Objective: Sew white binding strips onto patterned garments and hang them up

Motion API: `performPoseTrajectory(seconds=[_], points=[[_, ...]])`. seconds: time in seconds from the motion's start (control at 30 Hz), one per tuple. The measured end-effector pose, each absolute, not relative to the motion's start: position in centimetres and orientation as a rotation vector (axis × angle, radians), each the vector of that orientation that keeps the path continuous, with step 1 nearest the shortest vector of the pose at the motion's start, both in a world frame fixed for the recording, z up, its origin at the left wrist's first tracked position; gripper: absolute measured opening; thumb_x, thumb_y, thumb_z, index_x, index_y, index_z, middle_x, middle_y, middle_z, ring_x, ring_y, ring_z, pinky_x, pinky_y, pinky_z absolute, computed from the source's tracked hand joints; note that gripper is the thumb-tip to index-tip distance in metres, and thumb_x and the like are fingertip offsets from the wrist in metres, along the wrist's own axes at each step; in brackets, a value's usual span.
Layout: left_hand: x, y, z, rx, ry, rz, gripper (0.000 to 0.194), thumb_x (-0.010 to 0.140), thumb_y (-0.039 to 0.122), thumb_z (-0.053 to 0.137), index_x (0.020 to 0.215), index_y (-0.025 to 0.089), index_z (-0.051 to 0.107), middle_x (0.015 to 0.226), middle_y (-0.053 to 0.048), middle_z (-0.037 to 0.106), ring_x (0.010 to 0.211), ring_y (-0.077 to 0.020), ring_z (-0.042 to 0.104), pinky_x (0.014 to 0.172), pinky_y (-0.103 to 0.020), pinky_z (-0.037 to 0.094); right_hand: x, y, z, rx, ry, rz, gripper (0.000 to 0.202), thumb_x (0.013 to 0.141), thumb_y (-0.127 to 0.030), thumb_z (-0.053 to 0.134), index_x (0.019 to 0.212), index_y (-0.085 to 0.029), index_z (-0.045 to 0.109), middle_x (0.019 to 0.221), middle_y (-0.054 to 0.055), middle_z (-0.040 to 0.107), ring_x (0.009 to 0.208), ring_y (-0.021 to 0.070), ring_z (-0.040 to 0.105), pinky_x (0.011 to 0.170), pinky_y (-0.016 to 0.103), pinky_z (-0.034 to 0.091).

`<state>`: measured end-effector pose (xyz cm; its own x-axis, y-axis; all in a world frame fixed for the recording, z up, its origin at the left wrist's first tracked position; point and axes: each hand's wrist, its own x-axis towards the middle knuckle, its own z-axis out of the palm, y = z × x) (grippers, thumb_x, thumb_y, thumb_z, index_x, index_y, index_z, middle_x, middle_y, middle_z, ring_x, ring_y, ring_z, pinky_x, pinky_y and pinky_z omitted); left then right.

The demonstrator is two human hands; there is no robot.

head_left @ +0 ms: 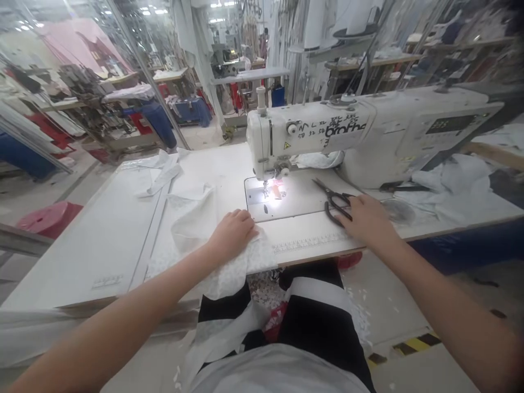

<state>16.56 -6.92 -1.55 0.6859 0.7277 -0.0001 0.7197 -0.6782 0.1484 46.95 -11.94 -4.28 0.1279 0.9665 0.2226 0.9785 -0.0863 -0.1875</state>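
My left hand (pixel 233 236) rests at the front of the sewing table, its fingers curled together on the edge of a patterned white fabric (pixel 192 218). That fabric spreads left over the tabletop and hangs over the front edge. Black-handled scissors (pixel 338 203) lie with their blades pointing toward the needle area. My right hand (pixel 370 221) has its fingers closed on the scissors' handles; the fingertips are partly hidden. Between and beyond both hands stands a white sewing machine (pixel 303 134), its lamp lighting the needle plate (pixel 260 210). No fabric shows under the presser foot.
A printed ruler (pixel 307 243) runs along the table's front edge. More white fabric (pixel 454 180) is heaped right of the machine, and strips (pixel 164 174) lie at the back left. A pink bundle (pixel 49 218) sits left of the table. Other sewing stations fill the background.
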Motion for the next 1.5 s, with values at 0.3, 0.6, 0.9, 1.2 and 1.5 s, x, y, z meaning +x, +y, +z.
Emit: performPoseTrajectory(seconds=[0.3,0.6,0.9,1.2,1.5], points=[[17.6,-7.8,-2.6,2.458,1.447,0.331,0.033,0.070,0.001,0.039,0.096,0.013,0.055,0.101,-0.012,0.058,0.099,-0.0260,0.051,0.086,-0.040,0.039,33.8,-19.9,-7.7,-0.970,-2.431,0.252,0.045,0.086,-0.007,0.038,0.130,-0.010,0.042,0.134,0.015,0.046,0.128,0.0258,0.035,0.106,0.050,0.030],[18.5,-13.9,-1.0,1.972,1.198,0.896,0.014,0.077,0.015,0.048,0.087,0.019,0.055,0.079,0.001,0.062,0.070,-0.0137,0.055,0.064,-0.022,0.041,35.6,-18.6,-1.7,-1.254,-1.641,0.773,0.025,0.085,-0.026,0.055,0.109,-0.021,0.050,0.094,0.004,0.061,0.085,0.0170,0.059,0.072,0.027,0.050],[17.0,-17.4,1.0,1.499,0.765,0.671,0.009,0.078,0.026,0.058,0.083,0.019,0.055,0.070,0.000,0.057,0.059,-0.0104,0.049,0.052,-0.020,0.038,34.9,-20.2,0.8,-0.961,-1.524,1.416,0.018,0.085,-0.034,0.056,0.076,-0.018,0.053,0.069,-0.001,0.050,0.064,0.0123,0.047,0.059,0.024,0.039],[17.3,-20.6,0.5,1.082,0.457,0.274,0.011,0.074,0.025,0.065,0.075,0.014,0.063,0.064,-0.002,0.052,0.052,-0.0066,0.042,0.050,-0.019,0.035,33.7,-22.1,-3.4,-0.856,-1.265,1.966,0.043,0.054,-0.039,0.081,0.073,-0.018,0.048,0.068,-0.005,0.049,0.060,0.0103,0.044,0.051,0.019,0.036],[15.8,-18.2,-0.8,1.552,1.194,0.870,0.014,0.069,0.013,0.060,0.081,0.019,0.061,0.070,0.001,0.060,0.063,-0.0113,0.052,0.057,-0.020,0.039,30.5,-23.7,-4.1,-0.827,-1.048,1.696,0.032,0.080,-0.048,0.060,0.081,-0.018,0.051,0.074,-0.002,0.047,0.068,0.0118,0.043,0.064,0.022,0.036]])
